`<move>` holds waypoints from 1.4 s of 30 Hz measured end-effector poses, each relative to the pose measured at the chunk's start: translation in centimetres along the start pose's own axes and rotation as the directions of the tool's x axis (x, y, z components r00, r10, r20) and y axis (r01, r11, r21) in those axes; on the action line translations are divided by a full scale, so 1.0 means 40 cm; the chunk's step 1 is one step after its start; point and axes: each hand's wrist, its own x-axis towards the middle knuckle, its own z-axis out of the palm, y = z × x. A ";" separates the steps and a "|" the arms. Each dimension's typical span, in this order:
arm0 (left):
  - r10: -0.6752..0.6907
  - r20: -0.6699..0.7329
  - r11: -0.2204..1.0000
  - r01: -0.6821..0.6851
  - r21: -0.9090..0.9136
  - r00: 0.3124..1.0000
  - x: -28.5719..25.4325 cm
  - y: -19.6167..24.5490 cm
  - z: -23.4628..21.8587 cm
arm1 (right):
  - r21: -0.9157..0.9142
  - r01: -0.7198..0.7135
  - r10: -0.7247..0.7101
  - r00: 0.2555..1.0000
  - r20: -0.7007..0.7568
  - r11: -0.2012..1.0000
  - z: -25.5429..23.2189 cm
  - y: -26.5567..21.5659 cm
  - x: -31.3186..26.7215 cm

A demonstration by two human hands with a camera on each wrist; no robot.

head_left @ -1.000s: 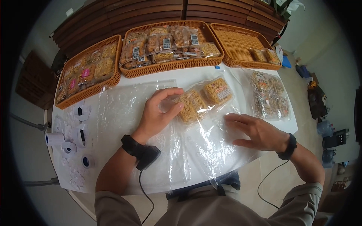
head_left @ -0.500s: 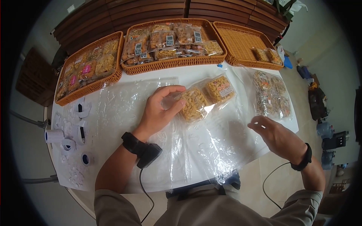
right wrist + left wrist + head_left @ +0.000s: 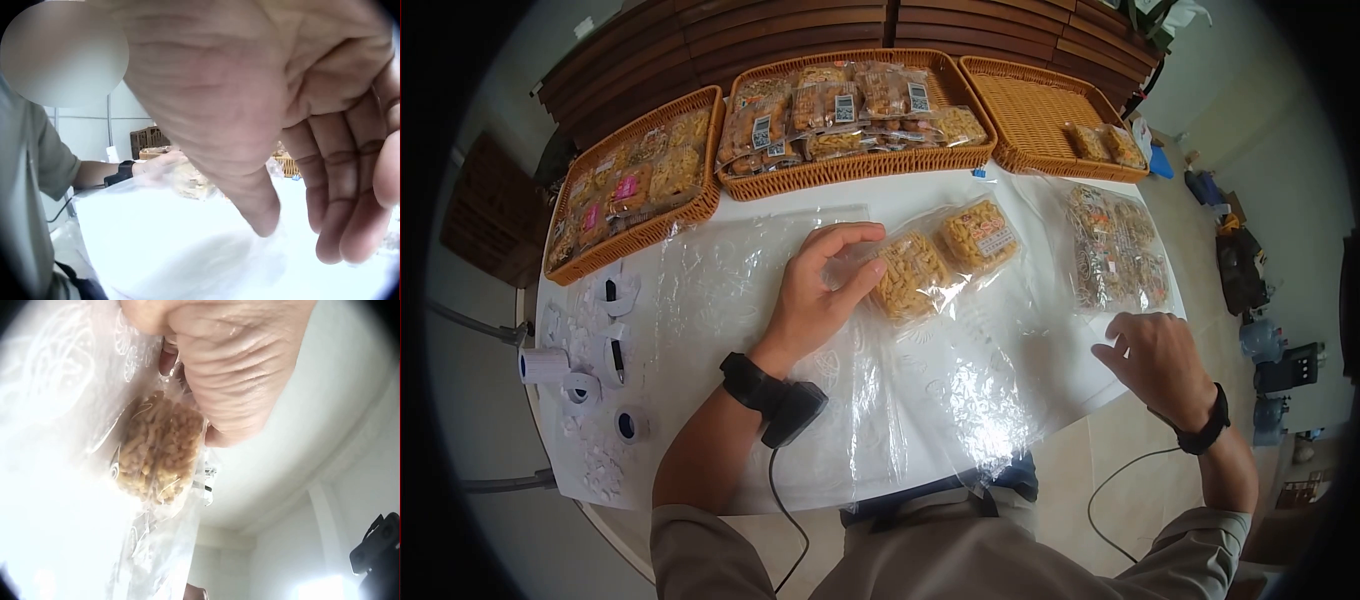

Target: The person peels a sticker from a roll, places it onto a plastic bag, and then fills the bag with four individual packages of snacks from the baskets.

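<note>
In the head view, my left hand (image 3: 812,300) holds the left end of a packaged puffed-snack block (image 3: 910,282), thumb at the near side and fingers at the far side. A second snack block (image 3: 980,235) with a white label lies right beside it. Both golden blocks sit at the far part of a large clear plastic bag (image 3: 945,385) spread over the table. The left wrist view shows a block (image 3: 164,456) behind clear film, close under the palm. My right hand (image 3: 1157,362) hovers near the table's right edge, fingers loosely bent, holding nothing.
Three wicker trays stand at the back: a left tray (image 3: 683,222) and middle tray (image 3: 850,178) full of snack packs, and a right tray (image 3: 1025,110) with two packs. A clear bag of snack blocks (image 3: 1115,250) lies at right. Tape rolls (image 3: 630,425) and a pen (image 3: 617,357) lie left.
My right hand has moved right, away from the clear bag's middle, and its fingers have bent. The left hand stays at the snack block.
</note>
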 end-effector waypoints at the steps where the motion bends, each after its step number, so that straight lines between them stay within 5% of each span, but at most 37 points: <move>1: 0.001 -0.004 1.000 -0.001 -0.003 1.000 0.000 -0.002 0.001 | 0.024 -0.019 0.019 1.000 0.014 1.000 0.000 0.003 0.000; 9: -0.011 0.005 1.000 0.011 -0.006 1.000 0.000 0.004 0.004 | 0.259 -0.156 0.093 0.967 0.238 0.953 -0.015 0.046 0.004; 15: -0.015 0.008 1.000 0.015 -0.002 1.000 0.000 0.007 0.002 | 0.090 -0.028 -0.003 0.945 0.327 0.996 0.001 0.069 -0.002; 18: -0.022 0.014 1.000 0.022 -0.008 1.000 0.001 0.006 0.000 | -0.024 -0.010 0.015 0.980 0.199 1.000 -0.032 0.046 0.003; 21: -0.026 0.019 0.999 0.027 -0.028 0.999 0.000 0.008 0.000 | 0.110 -0.117 0.101 0.984 0.145 0.987 -0.104 -0.020 0.030; 24: -0.013 0.020 0.999 0.014 -0.035 1.000 0.000 0.003 0.001 | 0.239 -0.031 0.039 0.999 -0.032 0.970 -0.092 -0.038 0.062; 35: -0.033 0.056 0.999 0.033 -0.003 0.998 -0.001 0.009 -0.005 | 0.235 -0.025 -0.019 0.983 0.183 0.972 0.018 -0.004 0.155; 42: -0.008 0.039 1.000 0.009 -0.010 0.999 0.002 0.012 -0.007 | 0.315 -0.128 0.081 0.984 0.156 0.940 0.004 -0.023 0.150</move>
